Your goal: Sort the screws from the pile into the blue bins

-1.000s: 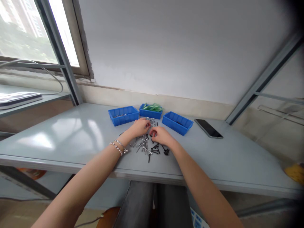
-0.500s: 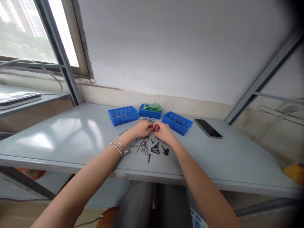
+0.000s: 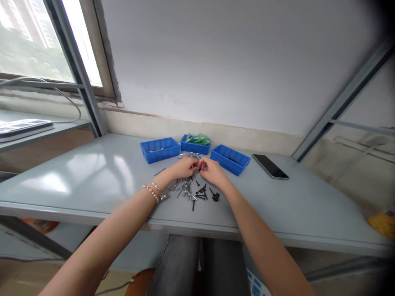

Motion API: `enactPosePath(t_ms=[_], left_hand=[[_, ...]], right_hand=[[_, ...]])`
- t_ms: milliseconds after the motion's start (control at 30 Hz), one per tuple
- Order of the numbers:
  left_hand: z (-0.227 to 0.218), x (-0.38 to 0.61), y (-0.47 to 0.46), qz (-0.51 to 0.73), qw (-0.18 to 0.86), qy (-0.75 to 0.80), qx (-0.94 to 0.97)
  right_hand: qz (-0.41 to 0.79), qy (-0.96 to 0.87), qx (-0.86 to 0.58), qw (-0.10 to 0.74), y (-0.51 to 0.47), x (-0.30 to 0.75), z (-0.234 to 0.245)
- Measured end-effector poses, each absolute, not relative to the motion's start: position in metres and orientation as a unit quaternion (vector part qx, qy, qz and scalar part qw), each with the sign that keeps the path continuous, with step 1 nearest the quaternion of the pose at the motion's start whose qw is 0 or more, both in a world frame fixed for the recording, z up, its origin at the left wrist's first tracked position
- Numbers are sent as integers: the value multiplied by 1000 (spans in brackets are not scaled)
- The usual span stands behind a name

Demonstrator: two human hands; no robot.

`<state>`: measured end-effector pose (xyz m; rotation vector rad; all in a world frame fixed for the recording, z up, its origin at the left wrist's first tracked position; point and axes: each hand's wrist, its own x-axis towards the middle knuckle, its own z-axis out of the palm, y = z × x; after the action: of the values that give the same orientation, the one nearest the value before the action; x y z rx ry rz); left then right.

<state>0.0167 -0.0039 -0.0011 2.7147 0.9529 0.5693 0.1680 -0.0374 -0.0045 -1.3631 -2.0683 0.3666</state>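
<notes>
"Fingers [image 3: 203, 165] all but touching, left hand [image 3: 184, 166] and right hand [image 3: 212, 172] both curled inward, low over the table [image 3: 92, 176]!"

"What have they got?"

"Hard to call. Both sets are bent round with little gap showing, and something dark seems to peep out under the right tips. Held or not, and by which hand, I can't tell."

"And the loose pieces?"

"All about them! Silver pieces [image 3: 187, 189] jumbled just nearer the body than the left fingers, another silver batch [image 3: 191, 155] just beyond the tips. Black screws [image 3: 202, 192] lie nearer the body, below the right fingers, with a black clump [image 3: 215, 197] beside those, further right."

"Bins?"

"Three, all past the fingers: left bin [image 3: 162, 157] off to the left with silver bits, middle bin [image 3: 195, 149] straight beyond with green packets [image 3: 199, 139], right bin [image 3: 226, 163] out to the right with dark bits. Phone [image 3: 270, 166] well to the right again."

"So which step is this?"

"Picking through the loose pieces at the fingertips, I'd judge, with plenty scattered around."

"And what does the next move call for?"

"A fine pinch, I'd say: one piece parted cleanly from its neighbours, without the knuckles knocking the rest about."
</notes>
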Motion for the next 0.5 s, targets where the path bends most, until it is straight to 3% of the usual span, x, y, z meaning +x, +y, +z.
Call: enactPosePath(t_ms=[500], left_hand=[[2,13,-4,220,70,371,899]], right_hand=[[130,-773,-543,302,-35,170,-5]])
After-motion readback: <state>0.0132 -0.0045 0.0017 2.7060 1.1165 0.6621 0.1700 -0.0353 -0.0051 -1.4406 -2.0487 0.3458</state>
